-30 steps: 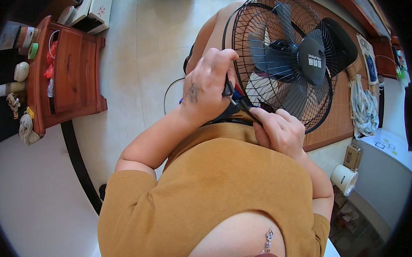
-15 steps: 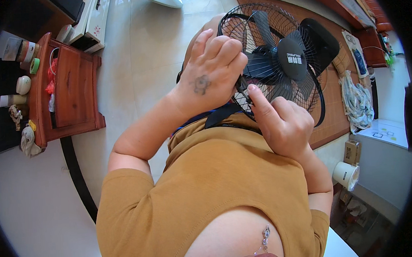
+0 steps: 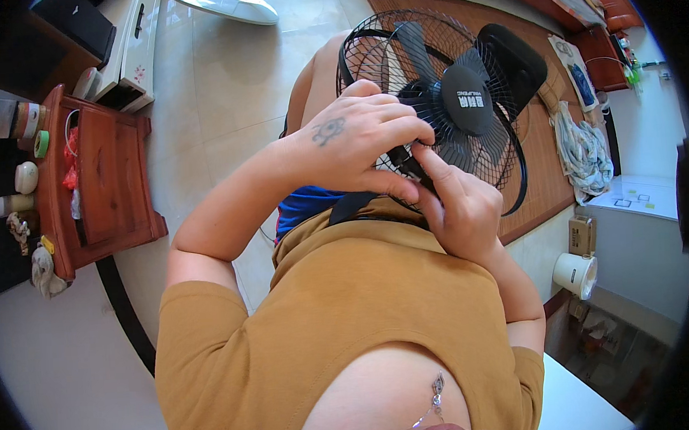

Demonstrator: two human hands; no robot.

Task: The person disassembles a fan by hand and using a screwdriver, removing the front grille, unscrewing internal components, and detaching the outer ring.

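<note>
A black electric fan [image 3: 467, 99] rests tilted across my lap, with dark blades behind a round wire guard [image 3: 371, 54]. At the near left of its rim is a small black clip [image 3: 410, 165], partly covered by my fingers. My left hand [image 3: 364, 140] reaches over it from the left, fingers curled above it and thumb below. From the right, my right hand [image 3: 469, 204] presses its index finger and thumb against the same clip, its other fingers folded in. The fingertips of both hands nearly meet there. The fan's black base [image 3: 512, 62] shows beyond the guard.
At the left stands a reddish wooden cabinet [image 3: 113, 180] with jars on top. A brown mat [image 3: 539, 142] lies beyond the fan, with a crumpled pale cloth [image 3: 583, 156] on it. At the right are a white bucket [image 3: 573, 273] and a small cardboard box [image 3: 582, 235].
My left hand has turned and lowered its fingers, and its thumb now shows below the clip. My right index finger has moved in closer to it. The whole view has shifted slightly.
</note>
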